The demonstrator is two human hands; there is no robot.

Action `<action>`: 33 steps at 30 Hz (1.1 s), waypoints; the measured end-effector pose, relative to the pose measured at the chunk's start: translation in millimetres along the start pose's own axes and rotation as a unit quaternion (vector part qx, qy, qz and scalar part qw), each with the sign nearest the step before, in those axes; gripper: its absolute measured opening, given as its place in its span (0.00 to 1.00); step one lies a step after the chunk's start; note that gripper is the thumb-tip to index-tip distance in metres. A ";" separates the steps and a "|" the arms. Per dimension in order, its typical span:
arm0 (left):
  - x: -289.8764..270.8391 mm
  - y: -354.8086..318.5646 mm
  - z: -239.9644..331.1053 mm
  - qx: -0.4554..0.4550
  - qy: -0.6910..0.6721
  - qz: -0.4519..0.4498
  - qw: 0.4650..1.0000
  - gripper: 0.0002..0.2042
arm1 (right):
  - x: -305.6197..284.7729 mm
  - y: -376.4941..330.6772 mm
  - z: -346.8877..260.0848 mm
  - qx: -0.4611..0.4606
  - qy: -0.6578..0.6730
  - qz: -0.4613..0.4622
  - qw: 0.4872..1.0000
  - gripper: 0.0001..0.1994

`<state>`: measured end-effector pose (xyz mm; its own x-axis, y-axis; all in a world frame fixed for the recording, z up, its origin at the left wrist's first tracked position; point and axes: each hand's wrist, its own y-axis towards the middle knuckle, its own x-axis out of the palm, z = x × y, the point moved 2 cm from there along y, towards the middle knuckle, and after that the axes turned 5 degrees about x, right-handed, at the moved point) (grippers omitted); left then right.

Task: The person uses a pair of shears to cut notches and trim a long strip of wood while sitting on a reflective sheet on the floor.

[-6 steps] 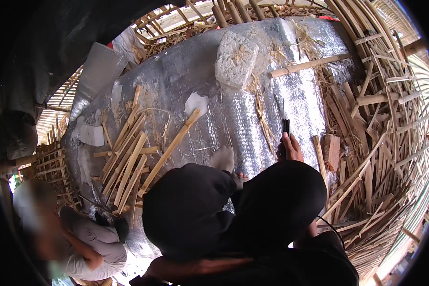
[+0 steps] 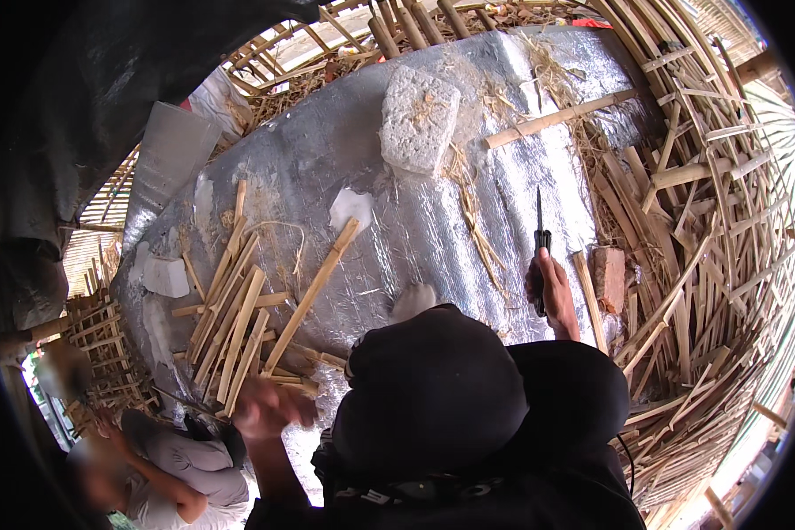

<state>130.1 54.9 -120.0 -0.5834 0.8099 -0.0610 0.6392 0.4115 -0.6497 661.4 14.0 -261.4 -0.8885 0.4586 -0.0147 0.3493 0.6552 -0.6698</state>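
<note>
A knife (image 2: 540,212) with a narrow dark blade and a black handle is held in my right hand (image 2: 558,287). Its blade points away from me over the silver foil sheet (image 2: 362,132). My left hand (image 2: 274,408) is at the near end of a loose pile of split bamboo strips (image 2: 238,322), and motion smears its fingers. Nothing is plainly visible in it, and whether it touches the strips cannot be made out. One longer bamboo strip (image 2: 314,291) lies slanted along the pile's right side.
A rough pale block (image 2: 420,119) rests on the foil, with a bamboo stick (image 2: 561,117) right of it. A reddish brick (image 2: 609,279) lies right of my knife hand. Woven bamboo (image 2: 724,291) curves along the right. At lower left another person (image 2: 185,468) sits close by.
My left arm has swung out from my lap, bringing the hand leftward to the bamboo pile. My right hand with the knife has shifted slightly right, and my knees have moved right.
</note>
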 end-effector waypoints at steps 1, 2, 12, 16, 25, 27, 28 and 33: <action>2.5 33.0 30.1 0.030 -0.035 0.039 0.998 0.12 | -5.4 -3.8 3.1 0.003 -0.002 0.018 1.000 0.24; 5.9 56.7 52.1 0.031 -0.072 0.042 0.996 0.11 | -2.1 0.2 4.0 -0.005 -0.009 0.011 1.000 0.24; 62.7 119.0 179.8 -0.414 -0.792 -0.069 0.443 0.20 | 30.4 33.1 -29.7 0.068 -0.150 -0.079 0.983 0.29; 61.7 142.0 83.8 -0.416 -0.822 0.024 0.388 0.15 | 28.6 48.6 -64.6 0.022 -0.308 -0.103 0.945 0.29; 72.3 169.7 -72.4 -0.475 -0.741 0.159 0.448 0.16 | 48.4 47.1 -118.6 -0.092 -0.015 0.049 0.994 0.26; 71.6 189.8 -87.4 -0.475 -0.723 0.175 0.470 0.18 | 44.9 51.4 -134.8 -0.102 0.140 0.059 0.983 0.26; 69.0 202.0 -100.6 -0.461 -0.723 0.194 0.477 0.18 | 44.9 52.8 -144.8 -0.122 0.175 0.055 0.975 0.27; 58.2 241.9 -148.2 -0.394 -0.728 0.110 0.551 0.20 | 74.5 97.8 -171.5 -0.188 0.092 -0.041 0.977 0.27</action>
<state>325.0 263.5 -168.4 0.1343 -0.0814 -0.9876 0.4594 0.8882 -0.0107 680.4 215.2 -200.7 -0.8619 0.4724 0.1843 0.3944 0.8529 -0.3421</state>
